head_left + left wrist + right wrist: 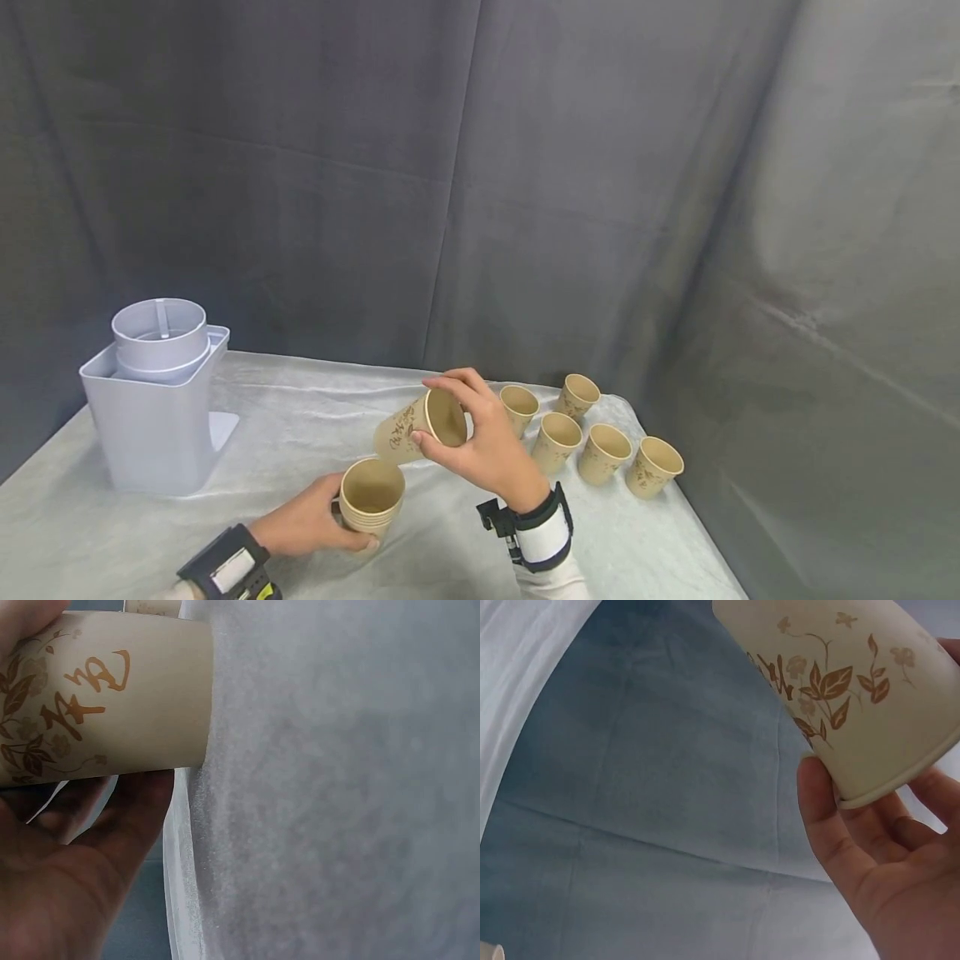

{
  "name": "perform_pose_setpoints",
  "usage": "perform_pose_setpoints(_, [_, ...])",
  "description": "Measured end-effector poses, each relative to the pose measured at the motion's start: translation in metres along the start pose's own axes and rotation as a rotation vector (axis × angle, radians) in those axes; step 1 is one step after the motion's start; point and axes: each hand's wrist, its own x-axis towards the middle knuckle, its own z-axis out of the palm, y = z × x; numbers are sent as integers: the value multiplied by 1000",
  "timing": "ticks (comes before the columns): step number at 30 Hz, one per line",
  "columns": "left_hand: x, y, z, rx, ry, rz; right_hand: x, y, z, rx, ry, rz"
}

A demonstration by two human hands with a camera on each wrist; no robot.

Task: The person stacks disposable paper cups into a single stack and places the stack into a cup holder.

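The left hand (307, 523) grips a stack of cups (370, 498) standing on the table (300, 433); the right hand (487, 446) pinches a tilted paper cup (416, 429) at its one o'clock.

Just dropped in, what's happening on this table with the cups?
A person's left hand grips a stack of nested paper cups standing on the white-covered table. The right hand holds a single paper cup tilted on its side above and just behind the stack, pinched at the rim. Five more cups stand upright and apart at the right. A pale plastic dispenser sits at the far left.
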Motion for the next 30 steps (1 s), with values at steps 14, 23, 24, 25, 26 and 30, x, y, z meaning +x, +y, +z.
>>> perform_pose_setpoints(14, [-1,3,-3,-10,-39,-42,0,-5,20,49,-150,-36])
perform_pose_setpoints(23, [0,1,-3,-38,-59,-55,-2,-5,35,33,-231,-15])
perform_pose_setpoints(24, [0,1,-3,-47,-63,-57,-2,-5,36,30,-238,-17])
perform_pose_setpoints(25, [0,2,-3,-52,-66,-60,-2,-5,38,27,-243,-19])
perform_pose_setpoints(26, [0,2,-3,-59,-69,-59,-2,-5,39,23,-250,-20])
perform_pose_setpoints(30, [1,4,-3,-92,-79,-60,-3,-5,44,18,-273,-24])
